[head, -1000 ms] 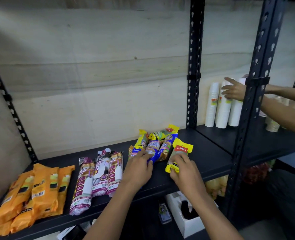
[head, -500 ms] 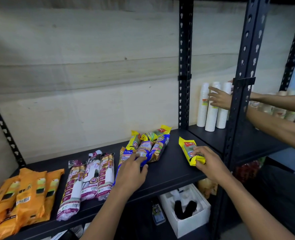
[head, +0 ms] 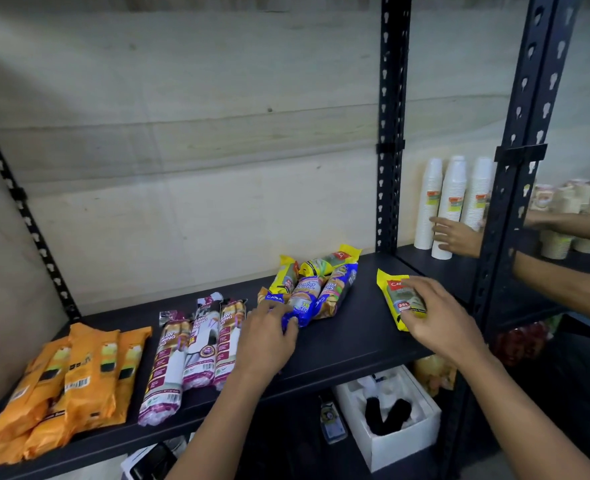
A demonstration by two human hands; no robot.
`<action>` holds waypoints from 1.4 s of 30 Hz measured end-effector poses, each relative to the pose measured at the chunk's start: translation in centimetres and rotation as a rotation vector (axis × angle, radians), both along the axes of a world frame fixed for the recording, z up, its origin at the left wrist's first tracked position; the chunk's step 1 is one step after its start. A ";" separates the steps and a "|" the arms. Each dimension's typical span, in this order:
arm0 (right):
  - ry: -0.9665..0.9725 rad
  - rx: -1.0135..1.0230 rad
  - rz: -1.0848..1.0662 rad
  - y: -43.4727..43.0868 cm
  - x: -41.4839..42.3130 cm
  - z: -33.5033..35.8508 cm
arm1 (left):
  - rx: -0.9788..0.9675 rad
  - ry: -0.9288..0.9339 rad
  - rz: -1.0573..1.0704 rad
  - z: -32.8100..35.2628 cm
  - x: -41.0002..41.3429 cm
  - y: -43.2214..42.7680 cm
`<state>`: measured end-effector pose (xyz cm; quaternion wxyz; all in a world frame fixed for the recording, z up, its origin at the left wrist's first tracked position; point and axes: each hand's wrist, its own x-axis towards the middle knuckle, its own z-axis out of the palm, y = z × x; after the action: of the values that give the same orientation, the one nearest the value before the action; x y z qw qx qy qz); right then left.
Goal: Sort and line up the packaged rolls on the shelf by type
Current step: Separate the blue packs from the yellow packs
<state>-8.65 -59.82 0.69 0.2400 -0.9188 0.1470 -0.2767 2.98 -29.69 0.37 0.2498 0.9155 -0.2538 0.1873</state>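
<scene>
On the black shelf (head: pixel 349 344) lie groups of packaged rolls. Several orange packs (head: pixel 79 375) are at the far left, three purple-and-white packs (head: pixel 196 351) beside them, and a mixed heap of blue and yellow packs (head: pixel 316 285) in the middle. My left hand (head: pixel 269 337) rests on the front of that heap, fingers on a blue pack (head: pixel 295 315). My right hand (head: pixel 435 317) grips a single yellow pack (head: pixel 395 296) lying apart at the right end of the shelf.
Black slotted uprights (head: pixel 388 133) frame the shelf. Another person's hand (head: pixel 454 237) touches stacks of white cups (head: pixel 452 202) on the neighbouring shelf to the right. A white box (head: pixel 400 434) sits on the level below.
My right hand has carried the yellow pack away from the heap to the right end of the shelf. My left hand stays on the heap. The other person's hand has dropped lower on the cups.
</scene>
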 end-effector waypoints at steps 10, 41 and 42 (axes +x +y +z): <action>0.103 -0.099 0.309 9.2 7.9 1.1 | -0.078 0.091 0.055 0.4 0.5 3.7; 0.347 -0.024 0.486 11.3 6.8 0.0 | 0.071 0.218 -0.010 0.6 -2.8 3.0; 0.331 -0.017 0.508 11.1 6.4 -0.2 | 0.086 0.224 -0.022 0.6 -3.2 2.9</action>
<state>-2.27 -48.68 0.51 0.2665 -0.9608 -0.0530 -0.0556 -0.18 -26.84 0.93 0.2392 0.9377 -0.2421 0.0701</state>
